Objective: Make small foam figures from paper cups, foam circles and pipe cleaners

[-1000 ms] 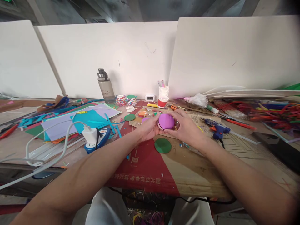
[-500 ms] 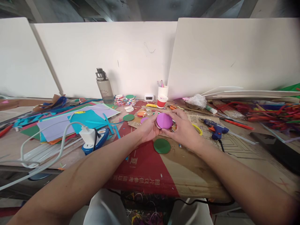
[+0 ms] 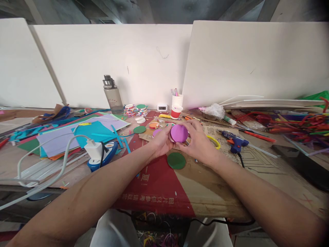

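A round purple paper disc (image 3: 179, 133) is held between both hands above the table's middle. My left hand (image 3: 161, 141) grips its left edge and my right hand (image 3: 197, 141) wraps its right side. A green paper disc (image 3: 176, 160) lies flat on the cardboard just below the hands. Another green disc (image 3: 139, 129) and a small purple disc (image 3: 156, 132) lie behind my left hand. A yellow ring (image 3: 215, 141) pokes out to the right of my right hand.
Coloured paper sheets (image 3: 77, 133), a white charger with cable (image 3: 93, 150) and a blue tool lie left. A water bottle (image 3: 112, 96), paper cups (image 3: 177, 104) and a small clock (image 3: 162, 107) stand at the back. A blue glue gun (image 3: 235, 141) and coloured strips (image 3: 295, 123) lie right.
The view has shifted slightly; both hands with the purple disc have drifted a little left and back. The yellow ring shows more beside my right hand.
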Action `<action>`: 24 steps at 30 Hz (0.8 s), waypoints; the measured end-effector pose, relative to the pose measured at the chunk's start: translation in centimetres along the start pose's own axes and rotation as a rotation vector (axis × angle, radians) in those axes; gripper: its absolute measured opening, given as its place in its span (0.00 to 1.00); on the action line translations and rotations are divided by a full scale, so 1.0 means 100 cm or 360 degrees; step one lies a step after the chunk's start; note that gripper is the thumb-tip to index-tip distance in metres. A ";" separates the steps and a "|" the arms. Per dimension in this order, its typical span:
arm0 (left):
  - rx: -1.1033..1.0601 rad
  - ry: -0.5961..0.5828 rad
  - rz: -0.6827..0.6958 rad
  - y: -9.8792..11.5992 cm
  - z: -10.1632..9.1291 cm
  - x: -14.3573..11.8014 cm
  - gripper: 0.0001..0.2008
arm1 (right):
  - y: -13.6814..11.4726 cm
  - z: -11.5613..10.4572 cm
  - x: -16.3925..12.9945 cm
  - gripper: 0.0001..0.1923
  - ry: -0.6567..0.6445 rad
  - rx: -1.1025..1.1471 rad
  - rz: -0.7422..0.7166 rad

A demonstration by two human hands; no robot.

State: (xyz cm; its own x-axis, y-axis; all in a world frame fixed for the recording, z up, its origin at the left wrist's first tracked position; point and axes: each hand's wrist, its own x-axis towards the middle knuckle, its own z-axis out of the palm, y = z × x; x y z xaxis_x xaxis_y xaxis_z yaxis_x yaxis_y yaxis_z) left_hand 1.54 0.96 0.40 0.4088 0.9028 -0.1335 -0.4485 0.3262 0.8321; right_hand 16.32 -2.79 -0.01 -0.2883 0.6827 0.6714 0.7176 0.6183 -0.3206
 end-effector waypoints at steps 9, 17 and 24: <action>0.0403 0.0299 0.0170 0.009 -0.015 0.003 0.25 | 0.012 -0.003 0.004 0.27 -0.0214 -0.0200 0.0401; 0.0366 0.0307 0.0148 0.025 -0.015 -0.001 0.29 | 0.018 0.010 0.006 0.26 -0.0616 -0.0502 0.0501; 0.0396 0.0479 0.0187 0.027 -0.023 0.004 0.24 | 0.007 0.014 0.011 0.27 -0.0673 -0.0455 0.0370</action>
State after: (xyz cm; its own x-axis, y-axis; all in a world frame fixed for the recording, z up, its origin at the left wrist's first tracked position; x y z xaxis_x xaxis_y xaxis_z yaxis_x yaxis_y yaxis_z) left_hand -1.29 2.85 1.35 0.0989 0.9837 -0.1505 -0.2574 0.1714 0.9510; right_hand 15.61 -1.08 -0.39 -0.2892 0.9215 0.2593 0.9188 0.3432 -0.1949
